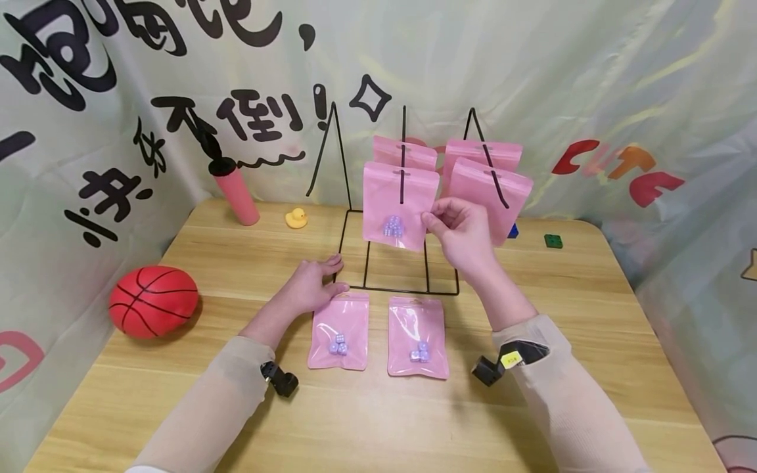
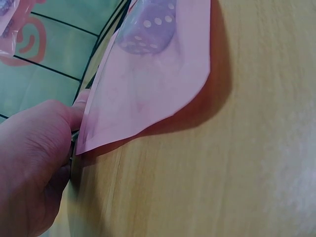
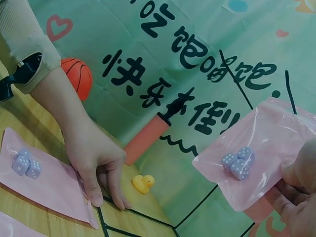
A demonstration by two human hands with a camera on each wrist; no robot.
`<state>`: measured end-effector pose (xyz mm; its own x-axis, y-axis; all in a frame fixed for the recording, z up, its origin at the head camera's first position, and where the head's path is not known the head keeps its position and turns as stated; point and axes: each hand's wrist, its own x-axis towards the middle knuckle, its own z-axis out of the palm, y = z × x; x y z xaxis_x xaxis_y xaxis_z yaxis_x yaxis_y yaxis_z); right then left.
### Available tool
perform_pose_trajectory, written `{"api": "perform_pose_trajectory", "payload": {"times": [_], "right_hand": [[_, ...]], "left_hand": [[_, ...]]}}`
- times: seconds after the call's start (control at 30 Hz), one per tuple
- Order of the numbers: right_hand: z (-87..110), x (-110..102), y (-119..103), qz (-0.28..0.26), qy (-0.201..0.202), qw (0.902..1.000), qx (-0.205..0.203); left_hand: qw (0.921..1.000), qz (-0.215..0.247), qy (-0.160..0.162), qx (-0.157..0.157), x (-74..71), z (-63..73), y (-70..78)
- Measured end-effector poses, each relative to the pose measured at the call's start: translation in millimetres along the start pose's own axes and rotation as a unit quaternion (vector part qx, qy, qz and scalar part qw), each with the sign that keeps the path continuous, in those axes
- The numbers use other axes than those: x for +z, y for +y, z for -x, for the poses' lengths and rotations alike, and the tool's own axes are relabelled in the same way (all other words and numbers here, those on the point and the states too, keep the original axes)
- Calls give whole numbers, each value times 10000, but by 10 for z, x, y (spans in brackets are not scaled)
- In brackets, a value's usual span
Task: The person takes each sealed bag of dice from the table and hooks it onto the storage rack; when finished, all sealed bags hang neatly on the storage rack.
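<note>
Pink resealable pouch (image 1: 387, 205) with lavender dice (image 1: 393, 228) in its lower part hung at the front of the middle prong (image 1: 403, 190) of a black wire rack (image 1: 402, 290), the prong's tip projecting through the hole near its top. A person's right hand (image 1: 467, 233) pinched its side edge between thumb and fingers, probably because gripping there kept the thin film under control without squeezing the dice. Behind it, on the same prong, hung a second pouch (image 1: 384, 152); two more, the front one (image 1: 481, 184) and the back one (image 1: 473, 150), hung on the right prong (image 1: 503, 196), while the left prong (image 1: 318, 157) was bare. The left hand (image 1: 310, 284) grasped nothing firmly: its fingers and thumb lay spread, touching the base's near left corner, likely to steady the light frame. Two further pouches, a left one (image 1: 345, 328) and a right one (image 1: 411, 336), lay flat on the wooden table (image 1: 367, 420), top ends towards the rack, presumably within easy reach. A basketball (image 1: 154, 301) and rubber duck (image 1: 296, 218) sat off to the left, seemingly out of the way.
</note>
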<state>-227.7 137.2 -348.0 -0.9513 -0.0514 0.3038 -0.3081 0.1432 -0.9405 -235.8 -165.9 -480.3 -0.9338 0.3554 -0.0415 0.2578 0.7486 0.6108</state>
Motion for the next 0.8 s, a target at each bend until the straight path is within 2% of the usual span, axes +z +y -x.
{"api": "perform_pose_trajectory", "payload": {"times": [0.37,0.57,0.8], "right_hand": [[-28,-13,17,64,-67,9999,76],[31,-86,77,838,-318,9960,14],[175,-219,236,1620,-947,9819,-252]], "left_hand": [[10000,17,-26,-42,-8,6,15],[10000,-19,-2,-45,-19,15,30],[10000,-21,-16,-72,-21,16,36]]}}
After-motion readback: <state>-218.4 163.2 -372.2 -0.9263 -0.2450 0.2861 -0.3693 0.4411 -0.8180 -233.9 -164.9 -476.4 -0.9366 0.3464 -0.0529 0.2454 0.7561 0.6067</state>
